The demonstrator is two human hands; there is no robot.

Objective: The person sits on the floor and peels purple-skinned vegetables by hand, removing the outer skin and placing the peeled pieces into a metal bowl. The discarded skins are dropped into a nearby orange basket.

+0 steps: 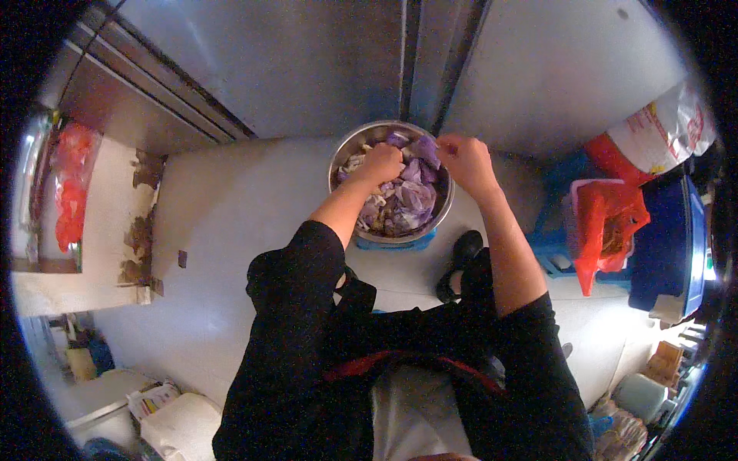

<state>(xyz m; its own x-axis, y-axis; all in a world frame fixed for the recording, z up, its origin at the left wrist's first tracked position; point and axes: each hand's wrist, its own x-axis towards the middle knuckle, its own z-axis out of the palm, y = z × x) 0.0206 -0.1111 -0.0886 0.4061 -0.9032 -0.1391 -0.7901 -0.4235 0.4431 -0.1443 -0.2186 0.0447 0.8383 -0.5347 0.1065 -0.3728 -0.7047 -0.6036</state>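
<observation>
A round stainless-steel bowl (448,201) sits low before me, above a blue item (398,245) on the floor. Purple and whitish leafy pieces (414,201), too blurred to name exactly, fill it. My left hand (383,163) reaches into the bowl with its fingers bent down among the pieces; whether it grips one is hidden. At the bowl's upper right rim, my right hand (464,160) has its fingertips pinched together beside a purple piece. I cannot tell whether that piece is held.
Metal cabinet doors (323,69) stand beyond the bowl. To the right are a red plastic bag (594,230) in a basket, a blue bin (663,242) and a printed sack (657,138). My shoe (467,246) is close to the bowl. A white container (181,426) stands lower left.
</observation>
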